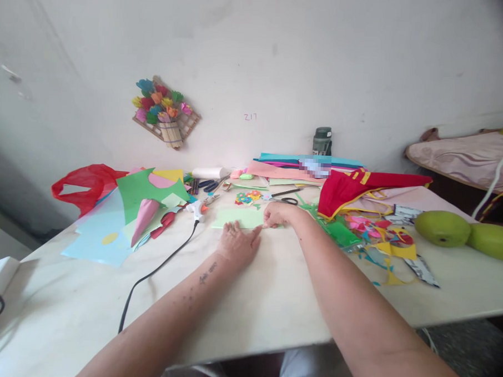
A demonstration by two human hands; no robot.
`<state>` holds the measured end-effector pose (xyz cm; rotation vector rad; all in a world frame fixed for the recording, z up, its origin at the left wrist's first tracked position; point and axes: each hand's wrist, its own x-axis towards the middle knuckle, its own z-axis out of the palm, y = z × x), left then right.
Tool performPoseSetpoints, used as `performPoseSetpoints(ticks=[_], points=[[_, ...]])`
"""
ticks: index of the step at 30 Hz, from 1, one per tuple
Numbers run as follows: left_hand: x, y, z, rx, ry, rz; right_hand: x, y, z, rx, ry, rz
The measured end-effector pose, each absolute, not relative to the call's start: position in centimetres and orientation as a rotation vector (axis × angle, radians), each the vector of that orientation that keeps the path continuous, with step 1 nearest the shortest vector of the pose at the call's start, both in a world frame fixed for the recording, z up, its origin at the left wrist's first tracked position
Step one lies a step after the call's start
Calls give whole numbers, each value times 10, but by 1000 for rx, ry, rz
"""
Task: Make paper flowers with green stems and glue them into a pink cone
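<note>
A pale green sheet of paper (237,216) lies flat on the table in front of me. My left hand (238,242) rests palm down along its near edge, fingers stretched out onto the paper. Curled at the sheet's right part is my right hand (276,214), its fingertips closed at the paper's near edge beside my left fingers. Small colourful paper flowers (248,197) sit just beyond the sheet. To its left lies a white glue gun (197,208) with a black cord. Black-handled scissors (287,200) are behind my right hand.
Coloured paper sheets and a pink paper cone (145,220) lie at left by a red plastic bag (89,182). At right are a red cloth (347,188), paper scraps (393,250) and green fruits (442,228). A dark bottle (322,140) stands by the wall.
</note>
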<state>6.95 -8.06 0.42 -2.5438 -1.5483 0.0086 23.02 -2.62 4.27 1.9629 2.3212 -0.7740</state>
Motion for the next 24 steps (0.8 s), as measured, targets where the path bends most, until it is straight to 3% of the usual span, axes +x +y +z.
performPoseSetpoints(ticks=[24], points=[[39,-74,2,-2490,-1695,-10,233,-23,38,1946,2348,-808]])
